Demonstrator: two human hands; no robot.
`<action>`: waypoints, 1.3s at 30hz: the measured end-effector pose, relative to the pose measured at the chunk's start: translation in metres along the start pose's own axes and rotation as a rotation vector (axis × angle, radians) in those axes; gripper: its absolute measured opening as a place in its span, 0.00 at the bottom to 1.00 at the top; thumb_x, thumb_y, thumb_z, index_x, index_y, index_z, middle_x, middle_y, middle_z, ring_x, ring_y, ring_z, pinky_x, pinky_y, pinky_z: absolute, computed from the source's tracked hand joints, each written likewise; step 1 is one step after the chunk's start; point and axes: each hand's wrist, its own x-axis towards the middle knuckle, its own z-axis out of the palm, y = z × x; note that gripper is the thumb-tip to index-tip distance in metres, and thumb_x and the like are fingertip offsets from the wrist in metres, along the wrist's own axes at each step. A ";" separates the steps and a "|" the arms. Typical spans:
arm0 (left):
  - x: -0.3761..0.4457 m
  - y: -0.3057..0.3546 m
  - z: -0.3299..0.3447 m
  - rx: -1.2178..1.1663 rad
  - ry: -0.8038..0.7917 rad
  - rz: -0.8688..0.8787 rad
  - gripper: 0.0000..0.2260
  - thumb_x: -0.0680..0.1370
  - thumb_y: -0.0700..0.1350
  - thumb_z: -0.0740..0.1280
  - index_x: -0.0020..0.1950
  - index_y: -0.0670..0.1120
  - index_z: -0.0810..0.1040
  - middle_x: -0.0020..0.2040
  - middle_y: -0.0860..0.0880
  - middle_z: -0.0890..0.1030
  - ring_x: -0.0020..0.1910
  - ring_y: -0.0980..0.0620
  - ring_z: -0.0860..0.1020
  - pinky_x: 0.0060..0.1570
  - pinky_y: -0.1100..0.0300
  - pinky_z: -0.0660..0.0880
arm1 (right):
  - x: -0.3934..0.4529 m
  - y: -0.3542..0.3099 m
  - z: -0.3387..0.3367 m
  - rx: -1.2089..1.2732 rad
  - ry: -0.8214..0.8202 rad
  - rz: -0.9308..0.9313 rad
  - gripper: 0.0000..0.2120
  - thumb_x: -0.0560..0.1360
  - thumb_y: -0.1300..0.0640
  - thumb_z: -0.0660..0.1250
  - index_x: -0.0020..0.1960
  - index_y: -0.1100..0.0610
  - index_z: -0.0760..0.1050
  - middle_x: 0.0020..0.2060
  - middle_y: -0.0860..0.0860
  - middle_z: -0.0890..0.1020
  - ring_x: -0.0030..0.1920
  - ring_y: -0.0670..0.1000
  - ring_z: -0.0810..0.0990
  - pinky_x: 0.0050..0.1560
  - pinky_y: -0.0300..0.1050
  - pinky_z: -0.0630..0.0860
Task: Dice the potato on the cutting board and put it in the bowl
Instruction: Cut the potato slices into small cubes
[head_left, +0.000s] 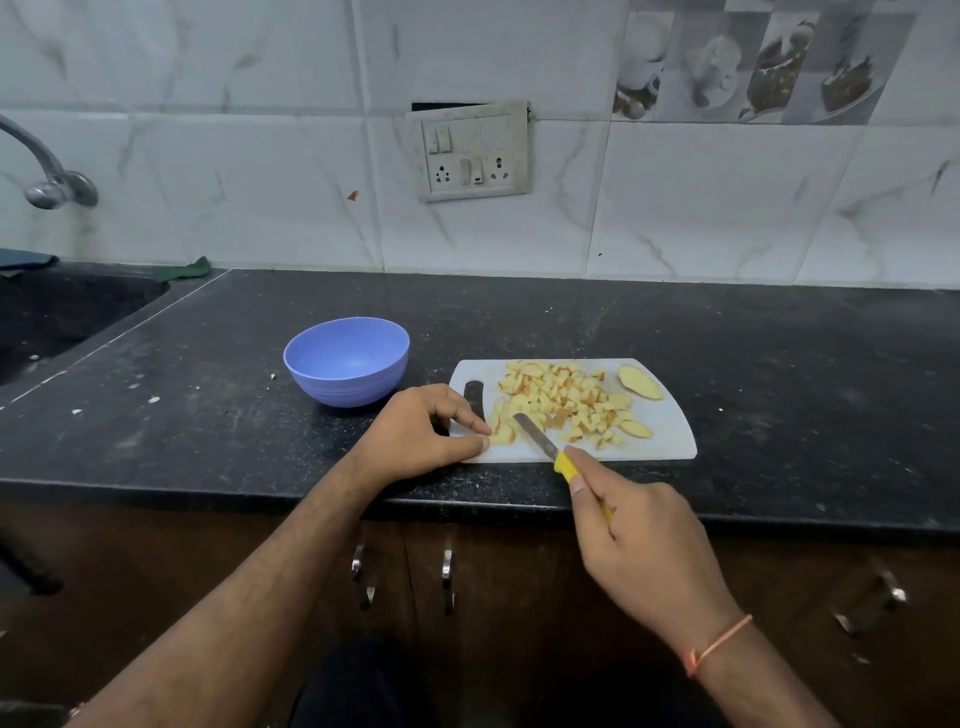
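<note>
Right hand (641, 540) grips knife (545, 447), blade pointing up-left into potato dice (561, 400)

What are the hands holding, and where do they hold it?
The right hand grips a small steel knife by its yellow handle. The left hand pinches pale potato pieces at the pile's near-left edge.

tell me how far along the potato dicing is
Mostly diced: a pile of small yellow potato cubes covers the white plastic cutting board. In hand: the right hand holds the yellow-handled knife; the left hand pinches a piece. Left: two uncut potato slices, and the purple plastic bowl looks empty.
</note>
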 end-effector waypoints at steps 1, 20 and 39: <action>0.000 0.000 0.000 0.001 -0.004 -0.003 0.08 0.71 0.48 0.83 0.46 0.60 0.90 0.48 0.59 0.85 0.48 0.50 0.83 0.51 0.48 0.81 | -0.002 -0.005 0.000 -0.020 -0.003 0.004 0.21 0.84 0.46 0.57 0.77 0.44 0.71 0.23 0.45 0.73 0.25 0.47 0.73 0.24 0.41 0.64; 0.005 0.002 0.002 0.051 0.001 -0.050 0.06 0.70 0.53 0.83 0.44 0.61 0.90 0.45 0.60 0.85 0.46 0.54 0.82 0.50 0.50 0.80 | -0.009 -0.036 0.014 -0.367 -0.149 -0.119 0.27 0.86 0.48 0.49 0.84 0.50 0.52 0.30 0.46 0.72 0.28 0.49 0.71 0.27 0.45 0.68; 0.007 0.014 -0.004 0.070 -0.116 -0.066 0.20 0.74 0.51 0.82 0.64 0.61 0.82 0.53 0.58 0.81 0.42 0.70 0.74 0.45 0.67 0.70 | 0.001 0.010 -0.009 -0.305 -0.089 -0.094 0.23 0.85 0.45 0.51 0.80 0.42 0.61 0.29 0.44 0.73 0.28 0.47 0.71 0.27 0.44 0.66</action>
